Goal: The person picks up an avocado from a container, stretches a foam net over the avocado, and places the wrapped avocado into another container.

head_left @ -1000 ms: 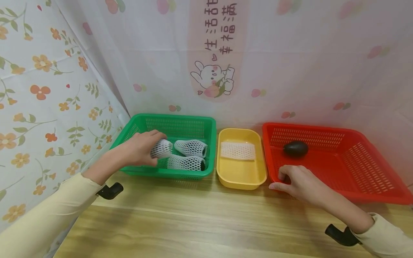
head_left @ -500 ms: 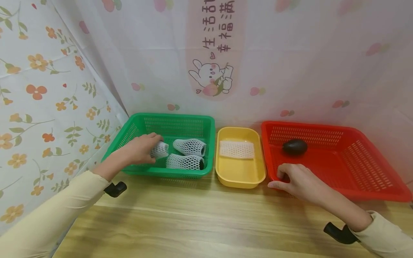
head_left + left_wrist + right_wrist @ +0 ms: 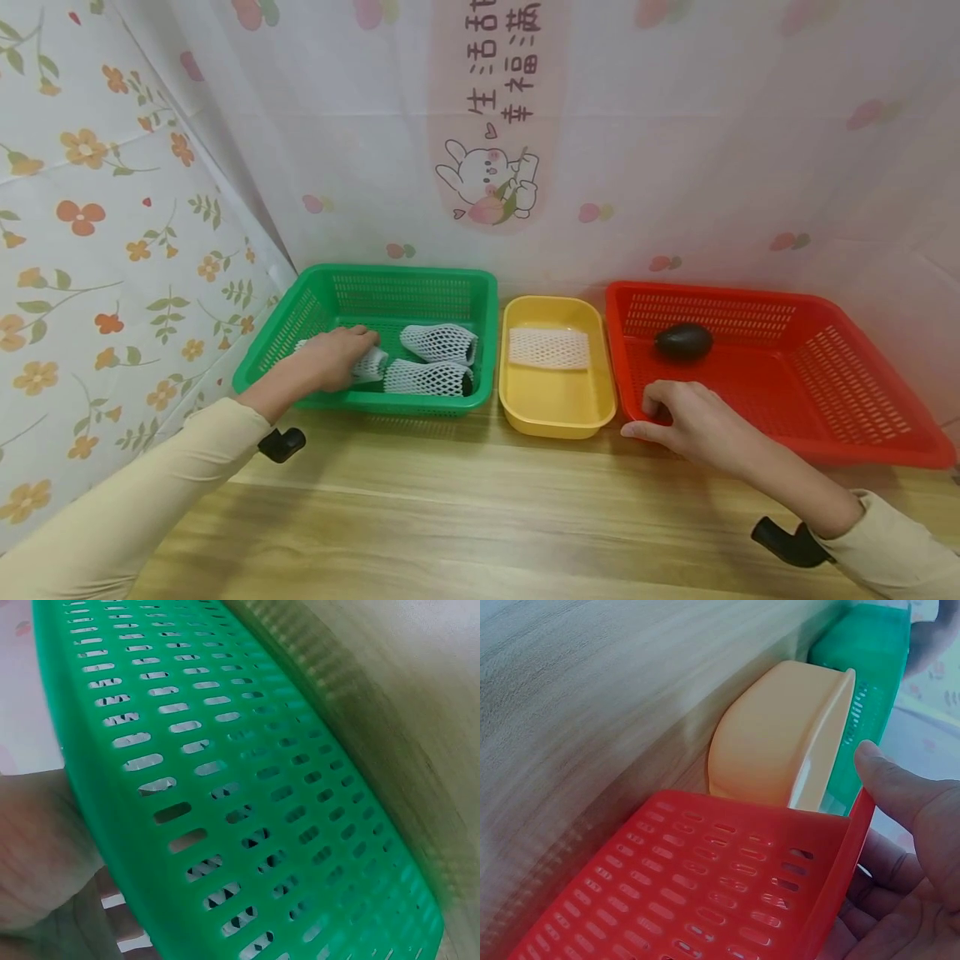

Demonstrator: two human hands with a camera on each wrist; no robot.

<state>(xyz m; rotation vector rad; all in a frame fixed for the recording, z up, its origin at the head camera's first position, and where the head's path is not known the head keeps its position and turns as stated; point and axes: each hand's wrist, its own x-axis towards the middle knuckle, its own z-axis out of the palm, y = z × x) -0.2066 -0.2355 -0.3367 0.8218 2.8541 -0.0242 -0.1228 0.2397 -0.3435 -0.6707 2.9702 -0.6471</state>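
Observation:
In the head view, my left hand (image 3: pixel 335 357) reaches down into the green basket (image 3: pixel 431 404) and holds a white foam-net sleeve (image 3: pixel 371 365), whose contents are mostly hidden. Two more net sleeves, an upper one (image 3: pixel 439 343) and a lower one (image 3: pixel 425 377), lie beside it with something dark inside each. At the red basket (image 3: pixel 787 333), my right hand (image 3: pixel 693 421) grips the near left corner of the rim, thumb outside and fingers inside. A dark avocado (image 3: pixel 684 342) lies in that basket, beyond this hand.
Between the baskets stands a yellow tray (image 3: pixel 558 408) with a flat foam net (image 3: pixel 549 348) in it. Floral cloth hangs behind and at the left. The wooden table (image 3: pixel 480 517) extends in front of the containers.
My left hand has lowered the foam-net sleeve onto the green basket's floor, moving slightly left. My right hand has stayed at the red rim. The head view shifted a little.

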